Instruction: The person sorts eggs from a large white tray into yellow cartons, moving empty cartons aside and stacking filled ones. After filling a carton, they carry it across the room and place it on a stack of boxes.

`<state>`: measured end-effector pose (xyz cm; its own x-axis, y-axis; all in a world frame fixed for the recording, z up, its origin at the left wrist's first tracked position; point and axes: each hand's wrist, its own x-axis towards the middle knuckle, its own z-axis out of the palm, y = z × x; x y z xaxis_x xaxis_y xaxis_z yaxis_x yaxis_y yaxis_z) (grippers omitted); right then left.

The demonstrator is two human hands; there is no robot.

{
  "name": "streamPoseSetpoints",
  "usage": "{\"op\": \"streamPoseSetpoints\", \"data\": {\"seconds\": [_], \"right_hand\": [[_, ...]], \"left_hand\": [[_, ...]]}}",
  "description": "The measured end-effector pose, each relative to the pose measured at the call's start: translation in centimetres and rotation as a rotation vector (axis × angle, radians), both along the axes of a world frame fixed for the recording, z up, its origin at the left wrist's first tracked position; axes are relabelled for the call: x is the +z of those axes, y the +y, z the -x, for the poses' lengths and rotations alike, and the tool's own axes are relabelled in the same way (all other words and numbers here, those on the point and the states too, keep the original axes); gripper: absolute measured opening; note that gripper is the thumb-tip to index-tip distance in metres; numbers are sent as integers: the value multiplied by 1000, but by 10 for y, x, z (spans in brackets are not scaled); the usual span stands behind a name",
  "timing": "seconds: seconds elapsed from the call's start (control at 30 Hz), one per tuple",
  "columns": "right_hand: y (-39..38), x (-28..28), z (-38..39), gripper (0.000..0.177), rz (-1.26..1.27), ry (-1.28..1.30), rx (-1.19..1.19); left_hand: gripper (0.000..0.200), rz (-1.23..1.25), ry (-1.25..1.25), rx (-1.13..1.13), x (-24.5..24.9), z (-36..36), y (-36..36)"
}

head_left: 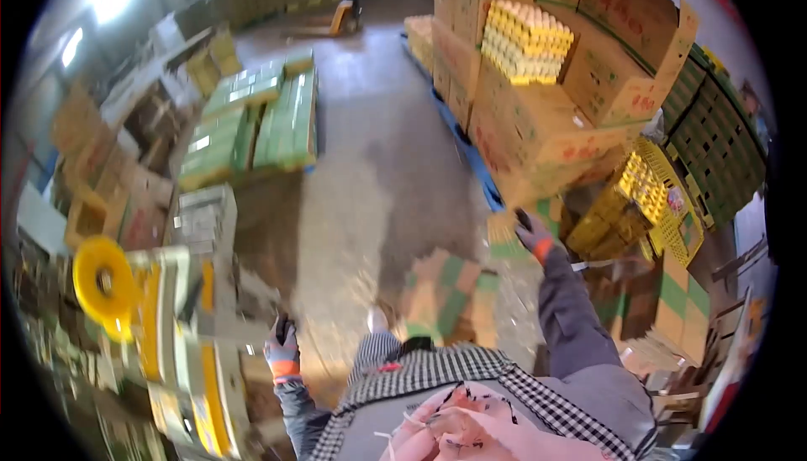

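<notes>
My left hand (284,347), in a grey glove with dark fingertips and an orange cuff, hangs at the lower left beside the white and yellow machine (172,335). Its fingers point up and are blurred. My right hand (535,236), gloved the same way, reaches out at the right, near the bottom corner of the stacked cardboard boxes (521,125). Whether it touches anything is unclear. Just beyond it lie cardboard pieces with green stripes (508,238). To its right stands a yellow stack of egg trays (618,209).
A blue pallet (479,163) edges the box pile, which bears stacked egg trays (525,45). Green-wrapped flat stacks (286,116) stand on the left. Striped cardboard (450,293) lies near my feet. A yellow round part (105,280) juts from the machine. An orange pallet jack (340,18) stands far back.
</notes>
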<state>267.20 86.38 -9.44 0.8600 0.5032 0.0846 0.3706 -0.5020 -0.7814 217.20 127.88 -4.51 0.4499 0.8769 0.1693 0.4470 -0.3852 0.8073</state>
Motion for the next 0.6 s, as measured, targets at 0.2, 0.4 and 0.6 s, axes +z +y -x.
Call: {"op": "streamPoseSetpoints", "data": {"seconds": [0.2,0.4,0.6], "right_hand": [[31,22,27,47,89,397,-336],[64,-134,1,48,5,598,-525],[162,-73,-249,41,-452,377,-467]], "left_hand": [[44,505,-527,-268,111,-279,169],[45,862,-566,-750,59,-566,177],[68,1079,-280,-1291,37,-850,119]]}}
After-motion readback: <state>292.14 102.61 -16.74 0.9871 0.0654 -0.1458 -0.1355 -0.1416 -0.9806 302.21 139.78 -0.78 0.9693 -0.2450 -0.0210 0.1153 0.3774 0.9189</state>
